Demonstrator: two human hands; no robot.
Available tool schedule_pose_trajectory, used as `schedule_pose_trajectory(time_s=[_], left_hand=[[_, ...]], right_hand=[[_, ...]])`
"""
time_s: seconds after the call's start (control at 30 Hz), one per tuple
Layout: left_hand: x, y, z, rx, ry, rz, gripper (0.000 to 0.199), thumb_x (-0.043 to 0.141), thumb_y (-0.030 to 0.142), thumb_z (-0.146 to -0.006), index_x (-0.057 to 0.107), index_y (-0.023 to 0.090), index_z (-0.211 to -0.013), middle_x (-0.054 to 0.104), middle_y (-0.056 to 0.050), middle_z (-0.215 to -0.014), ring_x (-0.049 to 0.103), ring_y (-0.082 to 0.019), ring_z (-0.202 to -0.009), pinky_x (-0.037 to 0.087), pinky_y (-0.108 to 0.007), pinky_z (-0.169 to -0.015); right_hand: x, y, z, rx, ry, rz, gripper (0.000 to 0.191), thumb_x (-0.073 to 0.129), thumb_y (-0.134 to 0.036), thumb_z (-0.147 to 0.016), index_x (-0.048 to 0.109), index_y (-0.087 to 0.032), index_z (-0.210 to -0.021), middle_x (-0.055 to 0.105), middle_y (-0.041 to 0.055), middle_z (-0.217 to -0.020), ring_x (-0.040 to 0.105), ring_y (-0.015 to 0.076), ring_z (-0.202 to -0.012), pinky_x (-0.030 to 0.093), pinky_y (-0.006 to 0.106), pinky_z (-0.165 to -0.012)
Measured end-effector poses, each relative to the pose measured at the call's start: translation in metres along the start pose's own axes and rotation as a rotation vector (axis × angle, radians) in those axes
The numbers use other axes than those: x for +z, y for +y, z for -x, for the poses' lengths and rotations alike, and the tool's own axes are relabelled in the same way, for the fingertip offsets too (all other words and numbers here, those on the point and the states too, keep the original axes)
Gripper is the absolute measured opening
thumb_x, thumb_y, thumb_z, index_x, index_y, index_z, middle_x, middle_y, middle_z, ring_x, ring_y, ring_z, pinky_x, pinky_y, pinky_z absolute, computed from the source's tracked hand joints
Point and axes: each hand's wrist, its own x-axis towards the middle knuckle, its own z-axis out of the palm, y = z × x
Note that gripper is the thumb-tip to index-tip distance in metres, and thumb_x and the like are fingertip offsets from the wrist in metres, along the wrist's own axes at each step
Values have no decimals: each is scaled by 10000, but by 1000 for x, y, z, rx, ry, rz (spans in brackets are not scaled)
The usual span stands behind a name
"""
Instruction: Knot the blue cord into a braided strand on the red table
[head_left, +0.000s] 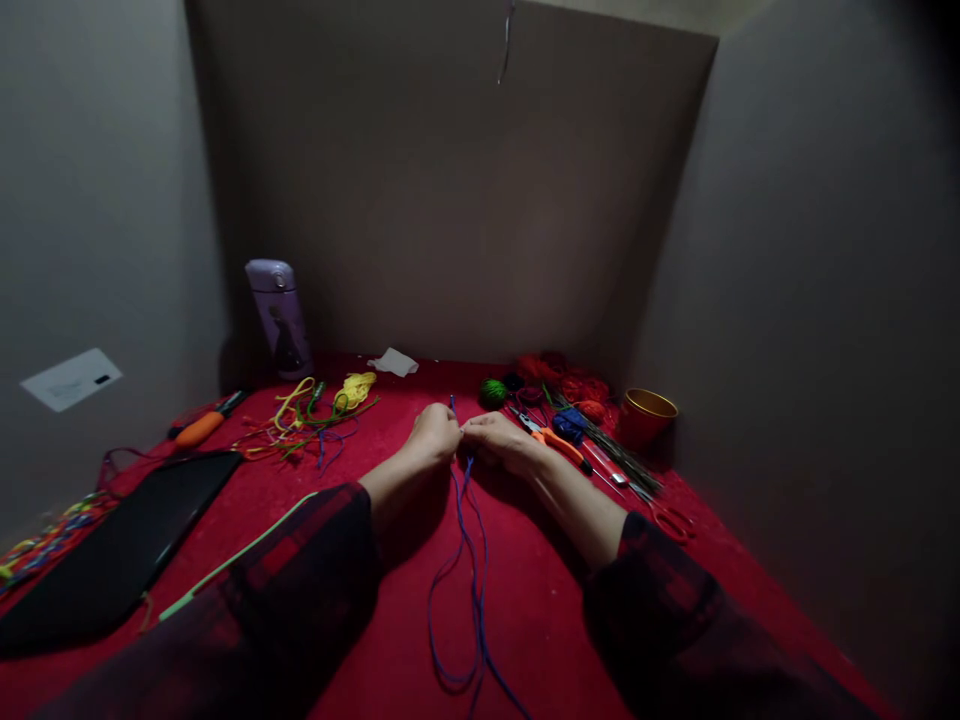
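Note:
Blue-purple cord [474,560] trails in loose loops over the red tabletop toward me, and a short bit of it pokes out beyond my hands. My left hand [436,435] is closed in a pinch around the cord. Right beside it, nearly touching, my right hand [499,440] also pinches the cord, its fingers curled in. The spot between the fingertips is small and partly hidden, so I cannot make out a knot there.
Orange-handled pliers [562,447], red scissors [671,520], yarn balls [493,392] and a red cup [646,415] lie to the right. Leftward are a purple bottle [280,318], cut yarn pieces [304,420], an orange-handled tool [201,428] and a black tablet-like slab [127,545]. Walls enclose three sides.

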Motion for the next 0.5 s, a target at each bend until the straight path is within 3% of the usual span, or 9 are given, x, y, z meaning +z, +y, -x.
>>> schedule_pose_trajectory(time_s=[0.1, 0.23, 0.4, 0.5], left_hand=[[5, -16, -11, -94, -75, -2, 235, 427, 160, -761, 542, 114, -561, 429, 7, -359, 394, -86, -334, 290, -208, -389], [0, -27, -15, -110, -137, 149, 193, 511, 209, -732, 527, 126, -559, 341, 61, -335, 272, -50, -290, 197, -200, -352], [-4, -37, -24, -78, -72, 146, 98, 615, 176, -639, 573, 109, -582, 426, 51, -389, 315, -39, -331, 220, -192, -374], [0, -37, -24, -102, -51, 223, 130, 599, 177, -660, 544, 117, -558, 428, 49, -386, 302, -37, -319, 205, -197, -368]], right_hand=[[0, 1, -1, -33, -54, -63, 179, 505, -274, -679, 431, -163, -559, 340, -76, -455, 222, 38, -373, 148, 194, -365], [3, -2, 0, 4, -35, -75, 204, 522, -264, -669, 396, -169, -539, 282, -92, -436, 189, 33, -365, 122, 193, -356], [-10, -12, 3, 145, 18, 131, 162, 557, -253, -669, 472, -154, -573, 369, -72, -447, 258, 32, -358, 169, 193, -358], [-26, -25, 9, 91, -48, 244, 140, 559, -261, -689, 543, -137, -624, 417, -60, -470, 284, 33, -365, 191, 194, -365]])
